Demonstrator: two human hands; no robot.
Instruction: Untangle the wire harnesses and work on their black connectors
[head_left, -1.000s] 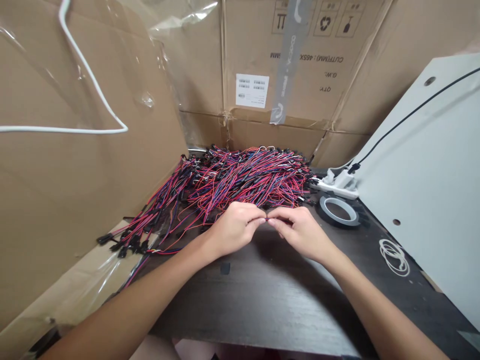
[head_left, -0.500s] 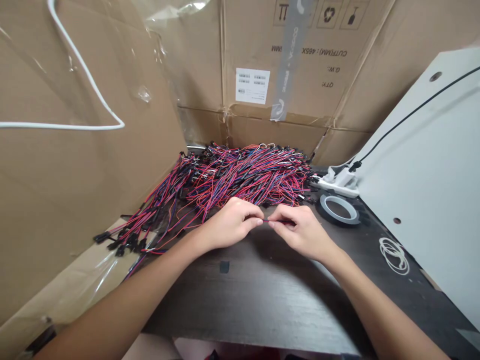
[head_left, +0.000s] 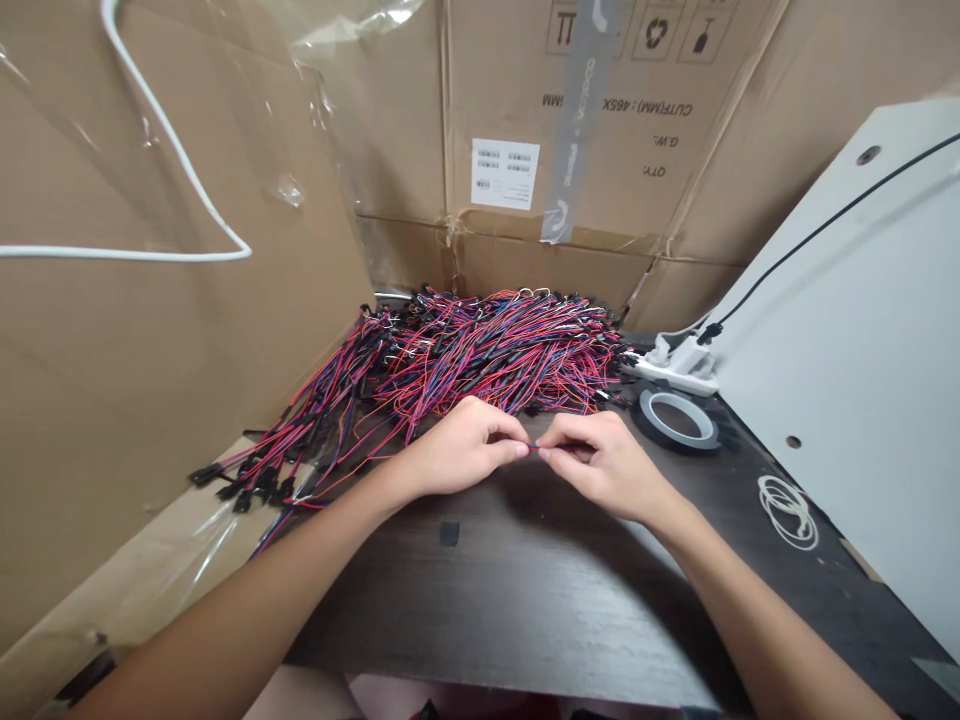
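Your left hand [head_left: 472, 445] and right hand [head_left: 596, 458] each pinch a thin wire [head_left: 534, 449], which spans the small gap between the 2 over the worktop [head_left: 525, 590]. Beyond them lies a wire heap [head_left: 502, 350]; a tape roll [head_left: 679, 443] sits near the white power strip [head_left: 675, 378].

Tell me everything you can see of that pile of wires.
The pile is a tangled heap of thin, seemingly plastic-coated wires, mostly red with dark blue and orange, many ending in black connectors. It lies on the dark table before a cardboard box, a looser bunch trailing left. Whether the left hand touches it is unclear.
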